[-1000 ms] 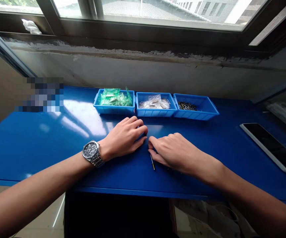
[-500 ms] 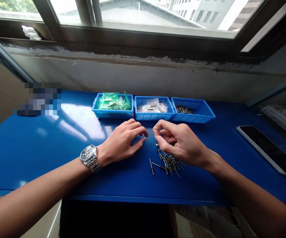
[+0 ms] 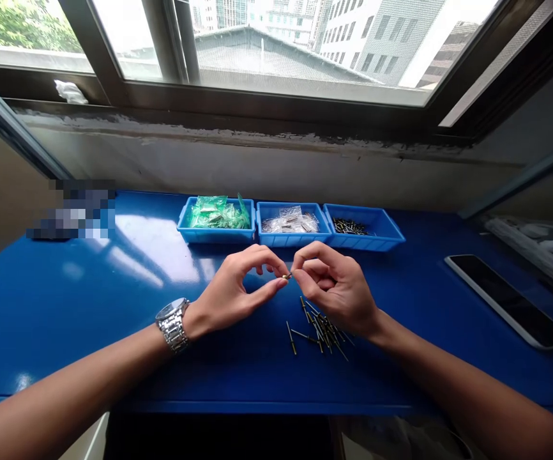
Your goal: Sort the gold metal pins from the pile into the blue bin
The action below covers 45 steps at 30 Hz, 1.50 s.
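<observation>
Between the fingertips of both hands is a small metal pin with a brass-coloured part (image 3: 287, 276). My left hand (image 3: 241, 284), with a silver watch on its wrist, pinches the brass-coloured end between thumb and forefinger. My right hand (image 3: 336, 284) pinches the other end, its remaining fingers curled in. Below the right hand lies a loose pile of similar thin pins (image 3: 324, 332) with dark and brass parts. One pin (image 3: 291, 338) rests at the pile's left side.
Three blue bins stand in a row: one with green packets (image 3: 216, 237), one with clear packets (image 3: 295, 239), one with dark pins (image 3: 367, 243). A phone (image 3: 511, 300) lies at the right on the blue table (image 3: 66, 319). A window is behind.
My hands have come together. The left fingertips have closed on the small pin that the right hand was holding above the pile. The camera view has tilted up slightly.
</observation>
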Available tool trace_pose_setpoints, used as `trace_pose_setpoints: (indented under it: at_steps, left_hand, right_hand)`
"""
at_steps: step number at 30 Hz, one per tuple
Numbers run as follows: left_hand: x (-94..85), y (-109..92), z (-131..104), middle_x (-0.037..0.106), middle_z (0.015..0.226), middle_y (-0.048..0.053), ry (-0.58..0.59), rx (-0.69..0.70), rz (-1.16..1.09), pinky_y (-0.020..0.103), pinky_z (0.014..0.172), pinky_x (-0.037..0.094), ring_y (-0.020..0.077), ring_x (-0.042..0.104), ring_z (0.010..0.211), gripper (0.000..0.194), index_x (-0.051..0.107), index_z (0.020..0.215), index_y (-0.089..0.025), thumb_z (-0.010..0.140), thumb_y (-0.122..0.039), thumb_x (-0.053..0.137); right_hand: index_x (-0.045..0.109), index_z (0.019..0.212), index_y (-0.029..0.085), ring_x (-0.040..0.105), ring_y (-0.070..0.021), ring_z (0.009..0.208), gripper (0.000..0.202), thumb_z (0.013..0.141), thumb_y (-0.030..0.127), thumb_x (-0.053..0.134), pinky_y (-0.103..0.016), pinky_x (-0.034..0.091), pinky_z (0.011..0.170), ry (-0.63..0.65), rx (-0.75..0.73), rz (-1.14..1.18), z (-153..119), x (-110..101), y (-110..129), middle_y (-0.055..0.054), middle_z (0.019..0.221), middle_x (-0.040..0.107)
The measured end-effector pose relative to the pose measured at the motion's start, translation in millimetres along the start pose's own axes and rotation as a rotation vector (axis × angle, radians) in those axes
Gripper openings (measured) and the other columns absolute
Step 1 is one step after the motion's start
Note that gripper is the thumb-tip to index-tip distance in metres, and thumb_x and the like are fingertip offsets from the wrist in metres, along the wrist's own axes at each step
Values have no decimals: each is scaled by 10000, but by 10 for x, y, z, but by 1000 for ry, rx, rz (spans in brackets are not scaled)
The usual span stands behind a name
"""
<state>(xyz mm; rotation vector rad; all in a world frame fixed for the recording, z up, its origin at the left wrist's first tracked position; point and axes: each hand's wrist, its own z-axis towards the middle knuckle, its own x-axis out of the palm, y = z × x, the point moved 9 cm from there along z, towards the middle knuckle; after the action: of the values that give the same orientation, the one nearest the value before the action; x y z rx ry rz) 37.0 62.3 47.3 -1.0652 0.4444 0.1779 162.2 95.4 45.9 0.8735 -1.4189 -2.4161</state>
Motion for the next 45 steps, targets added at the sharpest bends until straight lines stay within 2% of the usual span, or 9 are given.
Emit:
trace_pose_setpoints:
  at_steps: [6, 10, 13, 16, 24, 31, 38, 41, 45]
  left_hand:
    - [-112, -15, -17, 684, 932, 49, -109, 5, 93, 318, 772, 506, 172, 604, 872, 60, 674, 957, -174, 950, -226, 644]
    - [-151, -68, -26, 677, 920, 54, -149, 69, 125, 325, 779, 511, 174, 607, 870, 49, 670, 942, -171, 946, -216, 651]
    - [-147, -93, -25, 681, 930, 59, -141, 89, 126, 333, 783, 517, 180, 615, 880, 39, 679, 950, -170, 941, -198, 654]
    - [-135, -107, -22, 684, 925, 60, -125, 88, 134, 337, 779, 520, 183, 614, 878, 36, 687, 937, -166, 935, -185, 657]
    - [-139, -110, -24, 684, 946, 57, -131, 95, 148, 341, 810, 520, 178, 614, 890, 44, 683, 972, -178, 946, -189, 649]
    - [-123, -66, -18, 675, 937, 51, -115, 72, 157, 337, 800, 511, 178, 612, 884, 32, 671, 943, -171, 941, -202, 665]
    - [14, -80, -22, 682, 982, 65, -11, 104, 137, 340, 817, 518, 191, 602, 927, 52, 677, 960, -169, 946, -213, 652]
    - [-29, -90, -30, 680, 975, 62, -43, 96, 132, 341, 828, 517, 185, 608, 922, 34, 678, 953, -165, 938, -188, 658]
    - [-143, -102, -40, 681, 953, 56, -149, 95, 119, 338, 819, 519, 182, 616, 922, 16, 680, 944, -162, 932, -167, 671]
  right_hand:
    - [548, 884, 196, 250, -53, 458, 56, 917, 219, 588, -199, 232, 450, -25, -8, -173, 34, -50, -4, 114, 550, 322]
    - [546, 894, 190, 275, -56, 467, 58, 920, 229, 581, -203, 260, 471, 63, -6, -207, 52, 9, -52, 113, 557, 335]
    - [563, 920, 184, 295, -58, 482, 60, 917, 236, 594, -200, 278, 485, 152, -24, -216, 49, 82, -70, 113, 565, 343]
    - [580, 933, 177, 304, -59, 485, 78, 912, 248, 607, -200, 282, 491, 181, -44, -224, 45, 109, -59, 112, 574, 349]
    - [623, 929, 172, 308, -64, 486, 93, 911, 263, 627, -212, 292, 504, 140, -96, -293, 42, 79, -7, 107, 573, 328]
    - [632, 898, 174, 300, -56, 462, 74, 912, 246, 648, -208, 290, 476, -31, -205, -346, 14, -60, 162, 108, 562, 317]
    - [639, 927, 182, 336, -49, 463, 41, 906, 218, 642, -191, 309, 458, 0, -278, -314, -32, 19, 250, 100, 594, 369]
    - [634, 914, 179, 319, -48, 454, 46, 907, 223, 648, -196, 298, 456, -21, -271, -326, -24, -17, 261, 105, 577, 352]
    - [641, 897, 175, 289, -54, 457, 70, 908, 243, 653, -211, 286, 467, -44, -217, -356, 14, -77, 208, 106, 560, 320]
